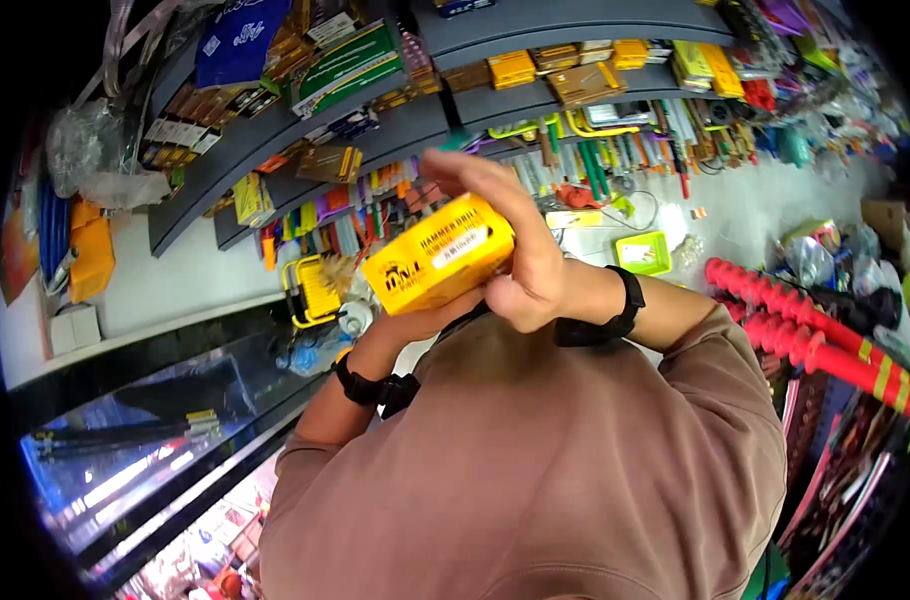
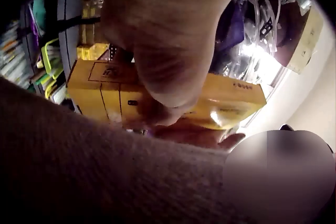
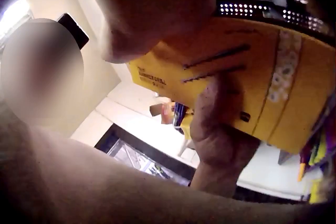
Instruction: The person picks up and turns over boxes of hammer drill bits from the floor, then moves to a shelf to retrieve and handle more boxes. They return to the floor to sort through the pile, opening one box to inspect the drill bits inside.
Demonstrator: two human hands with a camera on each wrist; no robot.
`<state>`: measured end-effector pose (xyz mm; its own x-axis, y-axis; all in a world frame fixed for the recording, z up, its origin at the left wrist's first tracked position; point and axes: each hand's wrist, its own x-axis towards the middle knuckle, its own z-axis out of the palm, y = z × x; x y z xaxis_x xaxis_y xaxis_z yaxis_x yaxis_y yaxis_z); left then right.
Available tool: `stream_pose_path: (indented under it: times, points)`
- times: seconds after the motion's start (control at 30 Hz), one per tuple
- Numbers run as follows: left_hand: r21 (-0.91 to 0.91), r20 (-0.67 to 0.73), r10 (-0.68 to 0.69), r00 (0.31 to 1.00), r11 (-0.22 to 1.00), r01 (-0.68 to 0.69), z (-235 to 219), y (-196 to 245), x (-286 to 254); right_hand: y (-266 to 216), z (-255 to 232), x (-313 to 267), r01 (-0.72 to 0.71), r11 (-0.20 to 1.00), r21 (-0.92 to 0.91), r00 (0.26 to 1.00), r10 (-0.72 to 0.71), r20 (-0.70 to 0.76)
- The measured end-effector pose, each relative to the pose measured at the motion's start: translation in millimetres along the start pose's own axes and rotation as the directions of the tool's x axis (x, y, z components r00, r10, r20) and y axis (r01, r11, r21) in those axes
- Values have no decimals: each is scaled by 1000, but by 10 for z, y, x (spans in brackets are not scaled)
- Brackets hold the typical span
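A yellow box [image 1: 440, 255] printed HAMMER DRILL is held tilted in front of the chest. My left hand [image 1: 425, 318] grips it from below; in the right wrist view the left hand's thumb [image 3: 210, 103] lies on the face of the box [image 3: 257, 77], beside pictures of two drill bits. At the other end, my right hand [image 1: 525, 240] touches the box with its fingers extended past the edge. In the left wrist view, my left hand [image 2: 168, 50] covers the middle of the box [image 2: 94, 87], and part of my right hand [image 2: 199, 137] shows beneath it.
Grey shelves [image 1: 575, 20] with small boxes and hanging packaged tools run along the far side. A glass-topped case [image 1: 155, 400] stands at the left. A green tray [image 1: 643, 253] is at centre right, and red spiral rods [image 1: 815, 330] stick out at the right.
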<state>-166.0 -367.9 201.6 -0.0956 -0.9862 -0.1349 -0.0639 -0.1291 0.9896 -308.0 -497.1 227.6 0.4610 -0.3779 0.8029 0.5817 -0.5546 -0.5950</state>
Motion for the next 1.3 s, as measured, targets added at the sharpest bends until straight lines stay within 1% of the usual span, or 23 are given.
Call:
stream_pose_path:
  times: [0.03,0.07,0.13,0.17,0.2,0.23,0.3,0.33,0.4,0.43,0.5,0.6,0.63,0.67,0.73,0.8,0.87,0.9,1.0,1.07,1.17,1.23,1.3]
  points:
    - [244,12,155,988,957,-153,25,180,1,-110,-27,58,-52,991,-120,998,54,18]
    - [386,-125,325,937,886,-257,49,76,10,-163,-3,60,-112,978,-175,993,114,2]
    - [20,-83,124,989,992,-122,-7,10,-79,-290,66,56,-304,944,-130,952,298,-65]
    - [-34,-95,161,982,986,-165,2,2,-91,-379,69,39,-390,921,-26,920,389,-41]
    - [-42,-56,171,984,984,-174,-6,-41,-99,-443,65,-5,-392,918,-55,919,388,-70]
    - [-177,-18,171,985,969,-172,-11,-118,-110,-501,67,-76,-467,883,-55,884,465,-38]
    - [-469,30,170,985,872,-137,36,-229,-123,-556,84,-322,-592,805,-46,806,592,-18]
    - [-479,57,177,983,869,-129,55,-233,-117,-694,92,-370,-702,712,31,713,701,23]
    - [-738,66,115,991,674,-29,92,-228,-80,-787,73,-692,-765,644,-20,643,765,38]
    - [-750,66,119,991,661,-30,111,-199,-52,-820,27,-850,-765,643,-24,643,766,26]
    - [-750,64,108,992,660,-24,136,-235,3,-927,-25,-1059,-832,478,282,519,850,91]
    - [-761,93,134,987,649,-16,281,-179,78,-1185,-19,-1103,-798,553,240,565,825,-19]
    - [-707,83,150,985,706,-48,365,-146,108,-1224,-41,-1108,-783,621,26,609,775,-170]
    - [-648,71,173,982,757,-86,457,-120,155,-1268,-106,-1167,-779,626,26,612,769,-185]
    - [-532,88,179,980,840,-106,638,-88,323,-1354,-269,-1258,-822,568,49,542,805,-244]
    - [-405,96,181,979,905,-128,879,-9,445,-1471,-482,-1344,-826,564,11,526,777,-347]
    - [-705,87,88,992,709,-1,1202,150,523,-1532,-795,-1509,-679,574,-458,732,481,-483]
    - [-717,168,31,985,690,100,1318,30,618,-1663,-928,-1493,-676,560,-478,732,438,-522]
    - [-708,175,-51,983,687,162,1829,11,819,-1943,-1224,-1679,-712,497,-496,697,418,-582]
    - [-682,170,-62,983,713,163,2166,125,929,-2085,-1421,-1825,-730,512,-453,673,425,-605]
    - [-707,190,31,981,698,115,2577,271,1086,-2300,-1764,-2001,-692,505,-516,706,327,-628]
    - [-701,157,20,987,707,97,2802,386,1185,-2459,-1972,-2058,-739,543,-399,612,293,-735]
    - [-714,101,3,995,697,70,3051,553,1267,-2578,-2148,-2124,-705,614,-355,608,266,-748]
